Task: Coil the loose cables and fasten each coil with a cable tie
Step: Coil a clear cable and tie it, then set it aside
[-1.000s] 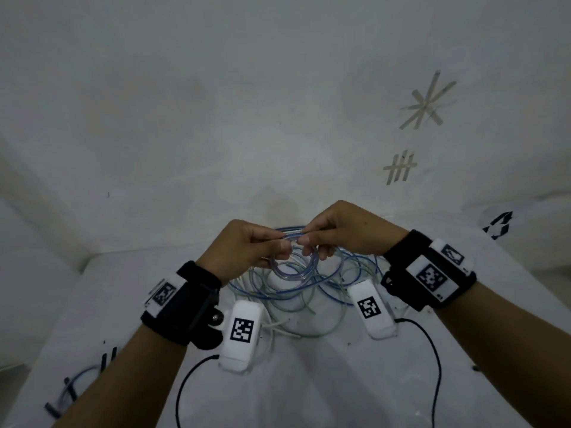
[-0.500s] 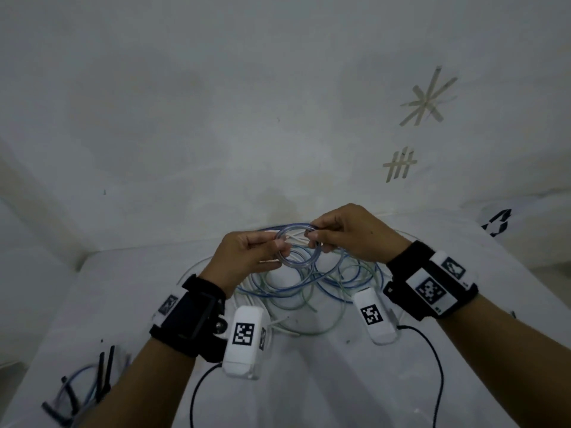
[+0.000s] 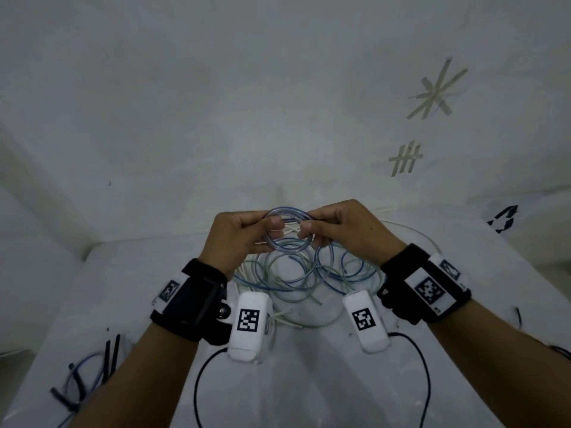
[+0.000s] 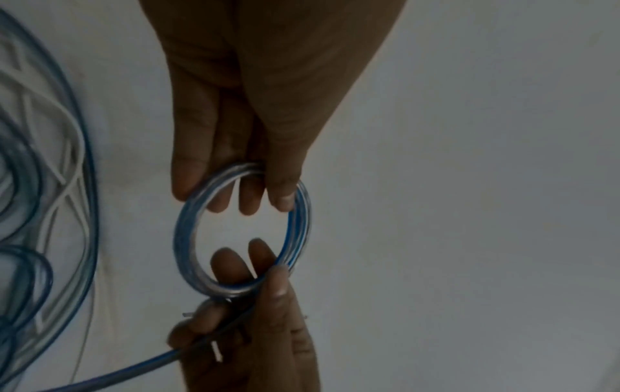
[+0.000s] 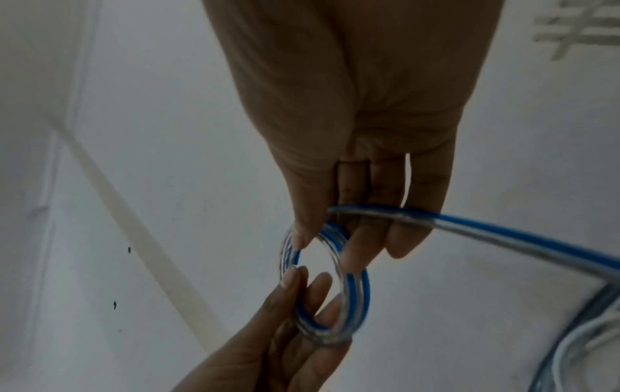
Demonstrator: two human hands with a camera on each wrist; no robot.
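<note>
In the head view, both hands are raised in the middle of the frame, above a white table (image 3: pixel 309 381). The left hand (image 3: pixel 238 239) and the right hand (image 3: pixel 346 233) hold between them a small coil (image 3: pixel 279 247) of clear and blue cable. Each hand pinches one side of the ring with thumb and fingers. Below the hands, in the centre of the frame, the loose cables (image 3: pixel 309 276) lie on the table in wide blue, white and greenish loops. In the lower left corner some black cable ties (image 3: pixel 109 355) lie beside another bluish cable. Both wrists wear black straps with white marker boxes. On the wall in the upper right there are tape marks (image 3: pixel 435 91).

In the left wrist view, the left hand (image 4: pixel 255 106) comes from the top of the frame. Its thumb and fingers close on the upper part of the coil (image 4: pixel 298 225), which stands as an open ring in the centre. The right hand (image 4: pixel 255 331) comes from the bottom and pinches the lower part of the ring. A blue strand goes from there to the lower left corner. The loose cables (image 4: pixel 50 185) lie along the left edge.

In the right wrist view, the right hand (image 5: pixel 362 119) comes from the top and grips the upper end of the coil (image 5: pixel 355 299). The left hand (image 5: pixel 268 344) comes from the bottom and holds the lower end of the ring. A blue and clear strand (image 5: pixel 503 233) passes across the right fingers to the right edge of the frame.
</note>
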